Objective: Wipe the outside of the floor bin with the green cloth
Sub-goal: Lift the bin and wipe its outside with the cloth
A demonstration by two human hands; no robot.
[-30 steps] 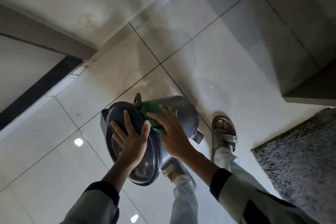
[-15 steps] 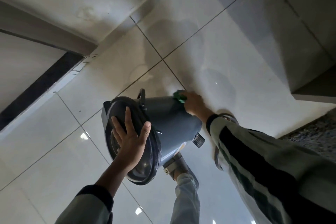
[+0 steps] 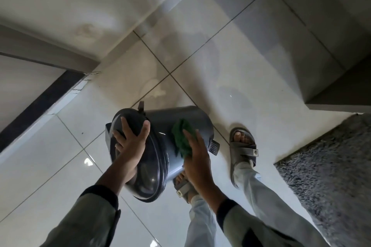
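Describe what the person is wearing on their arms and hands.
Both hands, the left hand and right hand, are bare: no gloves, rings or watch show. Each arm wears a pale grey-green long sleeve ending in a dark cuff. The right sleeve also carries dark stripe panels.

The floor (image 3: 251, 78) is paved with large, glossy, pale-grey square tiles divided by thin dark grout lines, and small bright light spots reflect in it near its left side. On it stands a dark grey, round plastic floor bin (image 3: 180, 118), tipped over towards the viewer, with its base near a crossing of grout lines. Two grey strapped sandals (image 3: 244, 146) with feet in them stand on the tiles beside the bin. A shaggy grey rug (image 3: 331, 166) covers the floor's right edge.
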